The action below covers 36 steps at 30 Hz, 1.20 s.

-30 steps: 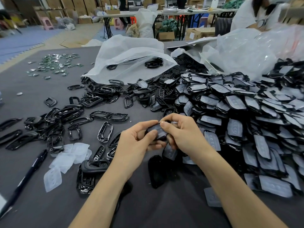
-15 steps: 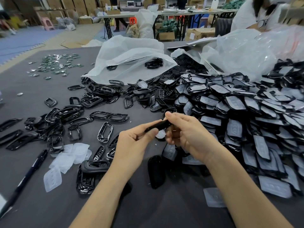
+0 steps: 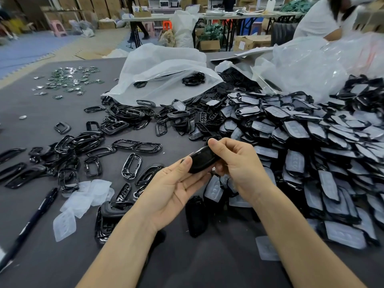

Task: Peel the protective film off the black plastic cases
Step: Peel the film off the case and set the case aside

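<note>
A glossy black plastic case sits between both hands above the grey table, its bare shiny face turned up with no film showing on it. My left hand lies palm up under it, thumb pressed on its left end. My right hand pinches its right end with curled fingers. A big heap of film-covered black cases spreads to the right. Peeled clear films lie at lower left, and one more film lies near my right forearm.
Black frames and rings are scattered on the left. A black pen lies near the left edge. White plastic bags sit at the back. A bare black case lies below my hands. A person in white is at far right.
The case turned from film side up, through edge-on, to its bare glossy face up. My left hand opened palm up beneath it, and both hands rose slightly.
</note>
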### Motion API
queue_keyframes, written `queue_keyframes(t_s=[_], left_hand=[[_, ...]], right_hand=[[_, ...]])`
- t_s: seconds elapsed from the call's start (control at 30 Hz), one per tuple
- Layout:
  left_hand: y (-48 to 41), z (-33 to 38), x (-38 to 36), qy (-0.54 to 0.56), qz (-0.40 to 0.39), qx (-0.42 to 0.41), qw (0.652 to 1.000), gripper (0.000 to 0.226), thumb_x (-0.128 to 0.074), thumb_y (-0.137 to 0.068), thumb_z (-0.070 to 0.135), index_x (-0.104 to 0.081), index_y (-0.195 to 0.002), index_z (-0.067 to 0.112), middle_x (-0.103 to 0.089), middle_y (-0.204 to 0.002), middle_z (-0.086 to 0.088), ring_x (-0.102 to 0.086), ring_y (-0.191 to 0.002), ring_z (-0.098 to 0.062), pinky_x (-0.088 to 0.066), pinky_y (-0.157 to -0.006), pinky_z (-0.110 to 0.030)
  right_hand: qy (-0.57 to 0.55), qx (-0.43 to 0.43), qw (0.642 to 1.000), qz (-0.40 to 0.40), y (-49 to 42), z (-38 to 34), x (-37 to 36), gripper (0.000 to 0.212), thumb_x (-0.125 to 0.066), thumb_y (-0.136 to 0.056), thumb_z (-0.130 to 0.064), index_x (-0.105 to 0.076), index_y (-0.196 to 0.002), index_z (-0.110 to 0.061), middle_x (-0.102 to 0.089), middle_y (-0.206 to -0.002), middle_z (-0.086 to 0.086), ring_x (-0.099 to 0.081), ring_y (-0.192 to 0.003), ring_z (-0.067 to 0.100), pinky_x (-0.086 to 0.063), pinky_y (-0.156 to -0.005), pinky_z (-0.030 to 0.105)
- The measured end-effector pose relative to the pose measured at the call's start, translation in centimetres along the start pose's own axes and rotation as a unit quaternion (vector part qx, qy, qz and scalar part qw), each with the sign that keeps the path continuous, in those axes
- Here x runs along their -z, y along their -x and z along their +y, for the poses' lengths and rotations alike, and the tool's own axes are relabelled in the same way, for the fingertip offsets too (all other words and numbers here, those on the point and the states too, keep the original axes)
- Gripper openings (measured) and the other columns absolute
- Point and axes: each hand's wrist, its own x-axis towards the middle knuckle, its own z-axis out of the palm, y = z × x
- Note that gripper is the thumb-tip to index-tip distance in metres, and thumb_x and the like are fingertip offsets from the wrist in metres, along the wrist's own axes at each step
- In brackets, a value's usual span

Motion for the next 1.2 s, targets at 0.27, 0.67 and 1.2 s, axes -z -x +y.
queue_keyframes(t_s=[0.27,0.67,1.2], left_hand=[[-0.1,0.1,0.1,-0.009,-0.023,0.004,1.000,0.032,-0.053,-0.084,0.013,-0.073,-0.108,0.006,-0.069,-0.117,-0.016,-0.068,-0.106,-0.022,-0.054,-0.093,-0.036],[-0.2,0.1,0.2,-0.028,-0.014,-0.041,0.999,0.031,-0.053,-0.086,0.014,-0.074,-0.106,0.006,-0.068,-0.118,-0.017,-0.068,-0.106,-0.022,-0.056,-0.089,-0.032],[0.1,-0.9,0.2,-0.487,0.126,-0.347,0.791,0.032,-0.066,-0.087,0.013,-0.070,-0.099,0.042,-0.071,-0.100,0.027,-0.065,-0.096,0.007,-0.046,-0.084,-0.008]], right_hand=[[-0.126,-0.113,0.985,0.035,-0.2,-0.2,0.4,0.016,-0.073,-0.069,-0.020,-0.066,-0.073,-0.006,-0.060,-0.061,0.003,-0.048,-0.041,0.005,-0.047,-0.045,0.016],[-0.195,-0.084,0.977,0.033,-0.4,-0.3,0.6,0.008,-0.065,-0.082,-0.005,-0.058,-0.079,-0.008,-0.061,-0.057,-0.001,-0.051,-0.046,0.006,-0.047,-0.046,0.017],[0.142,0.035,0.986,-0.078,-0.1,-2.0,3.0,0.011,-0.077,-0.079,-0.019,-0.072,-0.088,-0.021,-0.073,-0.087,-0.001,-0.067,-0.080,0.011,-0.056,-0.082,0.029]])
